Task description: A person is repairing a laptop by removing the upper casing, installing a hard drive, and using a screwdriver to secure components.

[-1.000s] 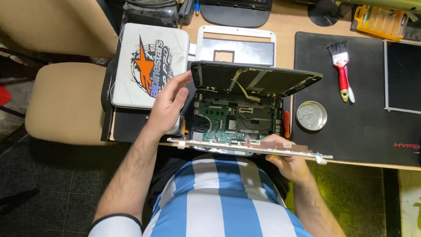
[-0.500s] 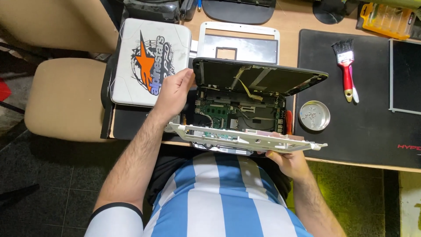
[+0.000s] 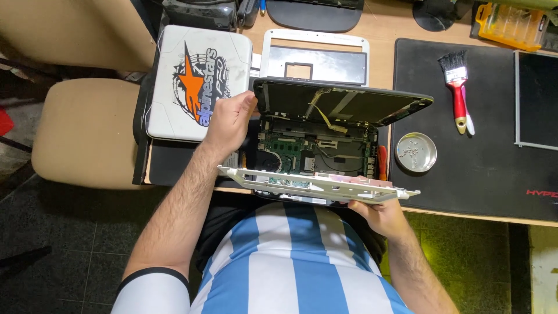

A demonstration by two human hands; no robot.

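holding a white keyboard panel (image 3: 317, 186) tilted up off the open laptop (image 3: 317, 148), at the near desk edge against the person's striped shirt. right hand (image 3: 381, 215) closed under the panel's right end, fingers curled around its lower edge. left hand (image 3: 229, 119) closed on the left corner of the dark lid (image 3: 343, 103), thumb on the rim, steadying it half raised.

panel: thin moulded plastic, long and flat, likely light but bendy; probably best carried by both long edges rather than one corner. cannot tell whether any ribbon joins it to the board. inside the laptop: green circuit board, black frame, thin cables running to the lid; looks fragile, sharp-edged, best not touched with bare fingertips.

around: second white laptop (image 3: 195, 84) with orange star sticker to the left; empty white screen frame (image 3: 317, 58) behind; black mat (image 3: 482, 168) at right bearing a round metal dish (image 3: 415, 152) of small screws and a red-handled brush (image 3: 458, 90); tan chair (image 3: 87, 134) beside the desk.
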